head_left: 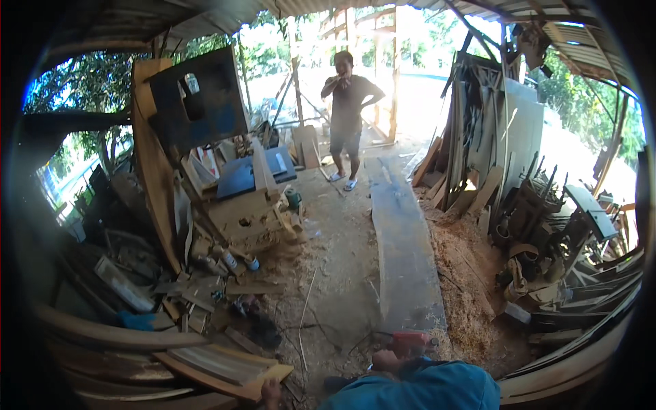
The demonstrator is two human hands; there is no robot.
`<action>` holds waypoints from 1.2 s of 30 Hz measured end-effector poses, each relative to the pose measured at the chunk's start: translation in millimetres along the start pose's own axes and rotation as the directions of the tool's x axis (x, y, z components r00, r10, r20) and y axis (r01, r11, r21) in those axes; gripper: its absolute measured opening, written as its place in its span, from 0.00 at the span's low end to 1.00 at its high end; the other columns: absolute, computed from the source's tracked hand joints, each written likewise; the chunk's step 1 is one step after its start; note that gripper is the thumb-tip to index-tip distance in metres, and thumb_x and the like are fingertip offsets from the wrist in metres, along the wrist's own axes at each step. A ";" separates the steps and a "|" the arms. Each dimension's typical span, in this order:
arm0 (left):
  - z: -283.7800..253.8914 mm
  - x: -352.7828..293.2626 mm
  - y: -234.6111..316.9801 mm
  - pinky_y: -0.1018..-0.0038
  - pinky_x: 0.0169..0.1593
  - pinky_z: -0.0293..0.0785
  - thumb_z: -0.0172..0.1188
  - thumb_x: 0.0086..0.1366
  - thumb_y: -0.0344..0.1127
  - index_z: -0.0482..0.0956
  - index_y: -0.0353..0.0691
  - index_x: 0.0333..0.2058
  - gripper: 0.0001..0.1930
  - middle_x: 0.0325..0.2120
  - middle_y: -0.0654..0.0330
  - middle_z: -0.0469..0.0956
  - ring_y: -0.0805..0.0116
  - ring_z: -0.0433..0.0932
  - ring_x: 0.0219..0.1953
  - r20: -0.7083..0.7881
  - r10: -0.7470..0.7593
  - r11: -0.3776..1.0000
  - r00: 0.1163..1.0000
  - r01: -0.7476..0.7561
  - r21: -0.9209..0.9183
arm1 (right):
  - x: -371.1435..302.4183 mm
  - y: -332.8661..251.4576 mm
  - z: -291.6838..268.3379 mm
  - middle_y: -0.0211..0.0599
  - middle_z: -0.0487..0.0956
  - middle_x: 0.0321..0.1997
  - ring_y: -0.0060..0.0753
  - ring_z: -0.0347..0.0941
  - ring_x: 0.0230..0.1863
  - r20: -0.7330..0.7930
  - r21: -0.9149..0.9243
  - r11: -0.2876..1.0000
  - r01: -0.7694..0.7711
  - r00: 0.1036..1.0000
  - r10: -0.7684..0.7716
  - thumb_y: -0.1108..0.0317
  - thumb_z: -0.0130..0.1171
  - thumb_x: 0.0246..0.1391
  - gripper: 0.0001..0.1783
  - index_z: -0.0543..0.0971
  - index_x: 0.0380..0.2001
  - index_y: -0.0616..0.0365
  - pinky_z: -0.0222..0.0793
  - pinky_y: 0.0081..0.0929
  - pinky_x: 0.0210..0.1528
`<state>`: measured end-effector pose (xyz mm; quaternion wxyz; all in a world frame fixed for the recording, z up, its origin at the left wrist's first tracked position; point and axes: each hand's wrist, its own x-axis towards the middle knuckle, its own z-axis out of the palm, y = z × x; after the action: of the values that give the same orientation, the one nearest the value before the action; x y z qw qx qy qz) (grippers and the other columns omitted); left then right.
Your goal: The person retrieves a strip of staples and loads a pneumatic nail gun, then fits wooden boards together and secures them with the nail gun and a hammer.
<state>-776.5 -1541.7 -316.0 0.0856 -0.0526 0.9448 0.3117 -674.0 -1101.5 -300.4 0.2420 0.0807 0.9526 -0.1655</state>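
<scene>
A long dark wooden slab (406, 253) stretches away from me along the ground. On its near end sits a red power tool (412, 341), which looks like an electric planer. My right hand (387, 360) is closed at the tool's near left side, its fingers partly hidden; a blue sleeve (437, 389) covers that arm. At the lower edge, my left hand (271, 392) is beside the tip of a light-edged board (225, 369). Its fingers are too small and blurred to read.
A heap of wood shavings (471, 280) borders the slab's right side. Beyond the slab's far left, a person (347, 113) stands facing me. Stacked boards (471, 130), a dark panel (198, 102) and a thin cord (305, 321) lie or lean around.
</scene>
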 end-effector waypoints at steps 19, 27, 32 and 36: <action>-65.4 -17.3 115.1 0.58 0.44 0.74 0.55 0.66 0.41 0.75 0.33 0.45 0.17 0.35 0.49 0.80 0.49 0.79 0.37 0.183 0.016 0.925 0.983 0.056 -0.376 | 18.4 -44.3 -32.8 0.46 0.82 0.35 0.51 0.80 0.39 -0.083 0.036 0.991 0.130 0.988 -0.127 0.53 0.64 0.45 0.17 0.83 0.32 0.54 0.76 0.46 0.39; -26.8 -73.1 54.6 0.58 0.43 0.74 0.56 0.66 0.41 0.75 0.33 0.45 0.17 0.36 0.49 0.80 0.49 0.80 0.37 0.228 -0.064 0.883 0.972 0.161 -0.440 | 9.1 -30.9 10.0 0.47 0.82 0.34 0.51 0.80 0.36 -0.135 0.042 0.986 0.162 0.979 -0.155 0.53 0.64 0.45 0.18 0.83 0.34 0.55 0.76 0.47 0.37; -22.7 -99.9 42.9 0.58 0.43 0.75 0.56 0.66 0.41 0.75 0.33 0.45 0.17 0.36 0.49 0.80 0.50 0.80 0.37 0.228 -0.111 0.862 0.967 0.208 -0.463 | -26.0 1.5 49.9 0.49 0.82 0.33 0.52 0.80 0.35 -0.125 0.095 0.984 0.149 0.983 -0.137 0.55 0.63 0.45 0.17 0.82 0.34 0.55 0.76 0.47 0.37; -15.7 -93.3 53.9 0.58 0.43 0.75 0.56 0.65 0.40 0.75 0.33 0.45 0.17 0.36 0.49 0.80 0.50 0.80 0.37 0.254 -0.188 0.811 0.949 0.296 -0.505 | -27.1 10.5 57.4 0.50 0.81 0.33 0.52 0.80 0.35 0.020 0.039 0.988 0.150 0.988 -0.151 0.56 0.62 0.46 0.17 0.81 0.34 0.56 0.76 0.46 0.36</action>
<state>-695.4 -1503.7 -254.1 0.1973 -0.1645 0.7923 0.5535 -623.1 -1114.1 -337.5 0.2383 0.0111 0.9499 -0.2019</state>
